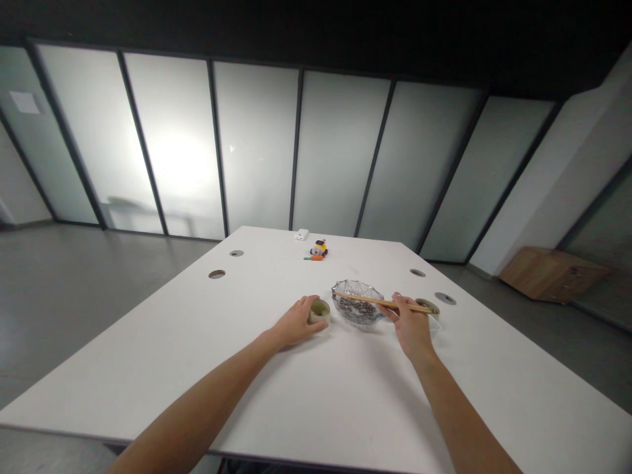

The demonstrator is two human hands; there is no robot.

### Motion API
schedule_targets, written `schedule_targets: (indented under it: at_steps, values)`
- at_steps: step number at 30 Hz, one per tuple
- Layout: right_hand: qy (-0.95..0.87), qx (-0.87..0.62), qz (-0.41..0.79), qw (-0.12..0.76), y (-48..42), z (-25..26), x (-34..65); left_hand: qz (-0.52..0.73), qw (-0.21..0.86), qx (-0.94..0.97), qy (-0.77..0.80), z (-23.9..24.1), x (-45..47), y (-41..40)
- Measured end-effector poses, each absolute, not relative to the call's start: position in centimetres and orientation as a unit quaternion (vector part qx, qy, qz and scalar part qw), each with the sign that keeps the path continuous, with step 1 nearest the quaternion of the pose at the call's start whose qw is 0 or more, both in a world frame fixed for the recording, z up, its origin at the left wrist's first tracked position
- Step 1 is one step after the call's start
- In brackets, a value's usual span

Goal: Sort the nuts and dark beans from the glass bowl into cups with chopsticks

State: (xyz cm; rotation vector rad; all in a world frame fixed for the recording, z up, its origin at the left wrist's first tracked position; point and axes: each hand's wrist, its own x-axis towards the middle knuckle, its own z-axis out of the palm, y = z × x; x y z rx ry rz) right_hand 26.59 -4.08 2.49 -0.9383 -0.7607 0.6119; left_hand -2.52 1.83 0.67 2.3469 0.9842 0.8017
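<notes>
A clear glass bowl point(357, 293) with dark beans in it stands on the white table point(306, 395). My left hand point(296, 324) is curled around a small greenish cup point(319, 310) just left of the bowl. My right hand point(409, 326) is closed on a pair of wooden chopsticks point(368, 300), whose tips lie across the bowl over the beans. A second small cup point(428, 307) sits right behind my right hand, partly hidden by it.
A small yellow toy figure point(319, 249) with an orange piece and a white box point(301, 234) sit near the table's far edge. Round cable holes point(216, 274) mark the tabletop on both sides. A wooden cabinet point(548, 272) stands on the floor at right.
</notes>
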Motion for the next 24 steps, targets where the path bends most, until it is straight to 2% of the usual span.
schedule_targets:
  at_steps: [10, 17, 24]
  values:
    - [-0.314, -0.397, 0.336, 0.794, -4.3, 2.9, 26.0, 0.298, 0.236, 0.854, 0.355, 0.8, -2.6, 1.7]
    - [-0.316, -0.402, 0.382, 0.770, -4.7, 3.4, 25.5, 0.294, 0.240, 0.854, 0.355, 0.9, -2.6, 1.6]
    - [-0.371, -0.426, 0.351, 0.747, -4.5, 3.0, 25.7, 0.299, 0.244, 0.853, 0.351, 0.7, -2.8, 1.8]
